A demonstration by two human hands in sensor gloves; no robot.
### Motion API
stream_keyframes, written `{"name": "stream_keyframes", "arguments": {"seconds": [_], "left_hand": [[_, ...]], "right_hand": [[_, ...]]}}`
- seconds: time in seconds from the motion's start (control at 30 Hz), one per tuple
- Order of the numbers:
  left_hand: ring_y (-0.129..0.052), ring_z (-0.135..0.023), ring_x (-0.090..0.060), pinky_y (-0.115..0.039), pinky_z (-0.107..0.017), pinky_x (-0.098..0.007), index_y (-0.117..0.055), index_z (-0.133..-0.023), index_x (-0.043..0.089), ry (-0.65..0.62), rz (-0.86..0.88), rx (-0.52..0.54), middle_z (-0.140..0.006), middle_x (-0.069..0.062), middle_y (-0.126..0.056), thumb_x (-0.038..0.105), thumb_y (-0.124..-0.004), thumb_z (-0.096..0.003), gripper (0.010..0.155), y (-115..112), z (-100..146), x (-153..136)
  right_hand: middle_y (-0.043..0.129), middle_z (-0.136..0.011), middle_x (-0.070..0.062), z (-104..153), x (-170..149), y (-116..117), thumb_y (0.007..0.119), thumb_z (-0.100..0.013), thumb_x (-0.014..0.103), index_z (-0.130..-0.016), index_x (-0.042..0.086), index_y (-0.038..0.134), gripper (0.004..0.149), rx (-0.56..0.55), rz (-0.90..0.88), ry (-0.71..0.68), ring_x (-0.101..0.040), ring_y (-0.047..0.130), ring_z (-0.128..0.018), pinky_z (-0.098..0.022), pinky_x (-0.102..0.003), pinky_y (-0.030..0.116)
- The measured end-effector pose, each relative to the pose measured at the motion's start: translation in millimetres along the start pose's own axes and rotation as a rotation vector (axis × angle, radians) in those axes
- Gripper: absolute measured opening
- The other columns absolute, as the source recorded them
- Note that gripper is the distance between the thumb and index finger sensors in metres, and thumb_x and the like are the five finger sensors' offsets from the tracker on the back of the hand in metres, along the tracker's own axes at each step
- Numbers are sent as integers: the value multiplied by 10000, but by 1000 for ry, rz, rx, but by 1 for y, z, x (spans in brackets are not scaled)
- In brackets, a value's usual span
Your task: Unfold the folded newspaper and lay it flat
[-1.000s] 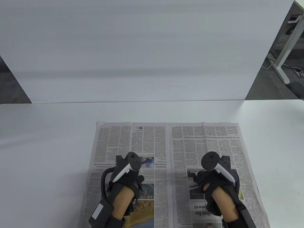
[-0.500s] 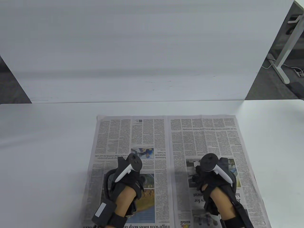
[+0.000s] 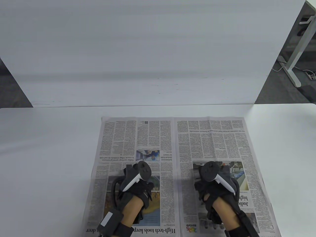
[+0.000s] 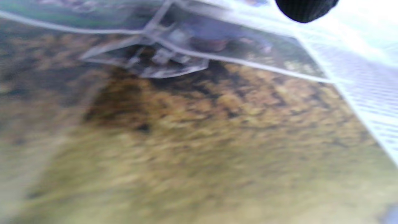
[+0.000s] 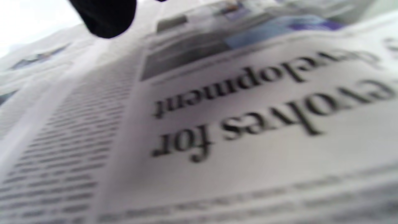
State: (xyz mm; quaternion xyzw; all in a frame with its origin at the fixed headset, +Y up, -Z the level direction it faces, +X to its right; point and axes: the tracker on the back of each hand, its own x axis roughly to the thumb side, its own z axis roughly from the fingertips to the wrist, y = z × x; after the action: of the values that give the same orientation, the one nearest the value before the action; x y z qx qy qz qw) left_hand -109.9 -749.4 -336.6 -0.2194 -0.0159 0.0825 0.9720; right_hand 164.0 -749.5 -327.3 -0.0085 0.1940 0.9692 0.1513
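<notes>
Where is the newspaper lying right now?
In the table view, the newspaper lies open on the white table, centre-near, under both hands.

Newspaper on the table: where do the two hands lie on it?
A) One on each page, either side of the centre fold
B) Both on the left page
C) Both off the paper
A: the left hand lies on the left page of the newspaper, the right hand on the right page.
</notes>
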Motion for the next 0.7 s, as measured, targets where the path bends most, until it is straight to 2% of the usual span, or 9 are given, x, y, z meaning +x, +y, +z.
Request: {"name": "stream_keyframes", "arguments": {"seconds": [0.13,0.27,0.37,0.43,0.5,0.7], "left_hand": [[-105,-1041,-497,-305,-709,-746,-267,-1062,329,-100,-15,48,-1128,-100,-90,421,-607,-483,678,-7,4,23],[-110,-1041,-496,-297,-706,-750,-270,-1061,331,-131,-44,12,-1129,-99,-96,440,-614,-480,684,-16,3,34],[-125,-1041,-505,-305,-702,-753,-280,-1063,329,-139,-12,-54,-1133,-104,-112,476,-632,-477,700,-23,0,33],[-68,-1025,-493,-236,-687,-747,-282,-1061,329,-124,-9,-107,-1127,-97,-93,486,-639,-477,702,-31,-5,30],[0,-1010,-481,-189,-675,-755,-202,-1046,363,-117,-43,-134,-1111,-68,-14,505,-633,-480,725,-32,-7,29],[72,-992,-458,-125,-652,-756,-169,-1032,401,-95,3,-147,-1096,-39,42,502,-638,-486,727,-34,-11,22]], "right_hand": [[159,-1152,-124,6,24,8,659,-476,393,-1056,234,305,697,-52,26,-84,-483,120,-1033,-660,-765,311],[178,-1157,-112,4,34,24,661,-473,392,-1055,242,324,688,-18,65,-120,-475,125,-1039,-648,-777,260],[196,-1153,-121,0,35,33,669,-472,411,-1052,237,329,694,27,77,-134,-488,140,-1029,-633,-782,259],[210,-1150,-131,-4,33,40,672,-471,415,-1050,227,354,687,60,69,-132,-500,150,-1022,-627,-782,257],[111,-1133,-108,-5,32,42,669,-477,434,-1043,250,271,716,116,74,-120,-472,41,-1002,-618,-767,190],[117,-1136,-66,-7,25,41,673,-477,452,-1041,294,293,698,104,47,-105,-427,37,-1010,-618,-749,178]]}}
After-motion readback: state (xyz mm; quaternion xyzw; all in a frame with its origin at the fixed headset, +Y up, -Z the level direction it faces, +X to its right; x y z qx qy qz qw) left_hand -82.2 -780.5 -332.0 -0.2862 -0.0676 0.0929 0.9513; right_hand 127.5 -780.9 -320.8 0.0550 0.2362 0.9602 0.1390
